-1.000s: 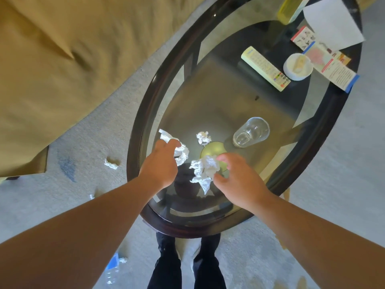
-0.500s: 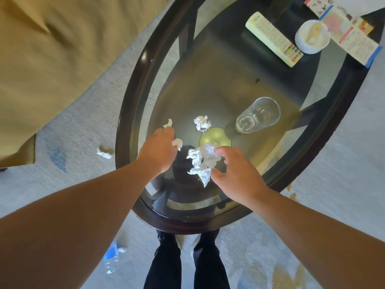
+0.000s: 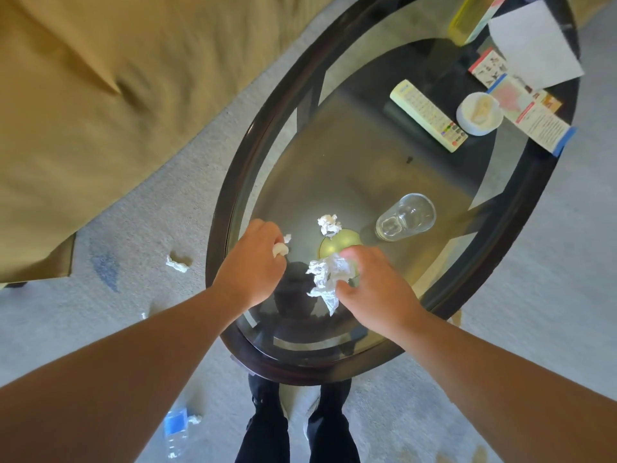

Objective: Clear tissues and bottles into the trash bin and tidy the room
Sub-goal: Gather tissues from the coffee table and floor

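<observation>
Both forearms reach forward and down over near end of glass worktop [image 3: 233, 182]. Left hand [image 3: 253, 265] knuckles up, fingers clenched round small tissue wad [image 3: 280, 250]. Right hand [image 3: 374, 285] fingers pinch larger crumpled tissue [image 3: 329, 277]. Loose tissue [image 3: 329, 224] lies on worktop just beyond hands. Floor tissue scrap [image 3: 177, 264] and bottle [image 3: 175, 429] on carpet.

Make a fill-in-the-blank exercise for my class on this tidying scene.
The right hand pinches a crumpled ____.
The table has a top of ____.
The bottle lies on the floor, on the person's ____ side.
The remote lies on the ____.
Missing words: tissue; glass; left; table.
</observation>
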Demonstrator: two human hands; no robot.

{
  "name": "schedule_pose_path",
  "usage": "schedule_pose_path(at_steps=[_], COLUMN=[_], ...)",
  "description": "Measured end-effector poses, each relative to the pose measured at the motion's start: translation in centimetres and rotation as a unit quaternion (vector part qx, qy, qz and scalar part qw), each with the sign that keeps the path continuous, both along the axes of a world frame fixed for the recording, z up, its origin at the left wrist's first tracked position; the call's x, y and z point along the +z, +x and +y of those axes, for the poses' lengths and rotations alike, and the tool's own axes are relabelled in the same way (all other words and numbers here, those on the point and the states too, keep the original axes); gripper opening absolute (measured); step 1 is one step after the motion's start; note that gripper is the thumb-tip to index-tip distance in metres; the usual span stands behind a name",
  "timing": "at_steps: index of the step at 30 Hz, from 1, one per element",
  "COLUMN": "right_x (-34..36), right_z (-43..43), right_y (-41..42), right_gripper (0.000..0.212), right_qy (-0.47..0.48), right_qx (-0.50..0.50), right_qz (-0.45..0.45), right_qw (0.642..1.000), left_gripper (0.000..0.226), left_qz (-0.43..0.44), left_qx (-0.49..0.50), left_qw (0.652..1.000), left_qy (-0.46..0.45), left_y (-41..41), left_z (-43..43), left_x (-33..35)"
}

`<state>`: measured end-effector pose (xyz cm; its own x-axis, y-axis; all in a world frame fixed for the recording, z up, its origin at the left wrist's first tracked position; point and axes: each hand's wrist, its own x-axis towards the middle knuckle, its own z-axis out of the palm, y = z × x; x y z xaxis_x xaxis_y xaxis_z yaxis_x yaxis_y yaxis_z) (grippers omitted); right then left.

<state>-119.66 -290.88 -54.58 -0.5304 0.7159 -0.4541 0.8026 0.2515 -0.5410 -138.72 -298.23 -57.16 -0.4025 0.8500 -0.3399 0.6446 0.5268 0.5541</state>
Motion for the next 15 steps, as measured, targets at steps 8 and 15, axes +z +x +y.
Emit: schedule_pose_path(at_steps=[8,15], right_x=[3.2,0.9], right_z=[-1.2,-2.6], right_y=[0.5,1.7], right_gripper=[0.043,0.037], right_qy=[0.015,0.02], right_qx=[0.0,0.012], right_qz=[0.008,-0.026], right_qw=[1.0,0.999], left_gripper=[0.015,0.026], left_qz=[-0.031,-0.001], left_qx=[-0.015,-0.041], left_qw=[0.999,0.999], left_qy=[0.01,0.028], left_y=[0.6,1.2], left_z=[-1.7,-2.8], left_x=[3.9,3.7])
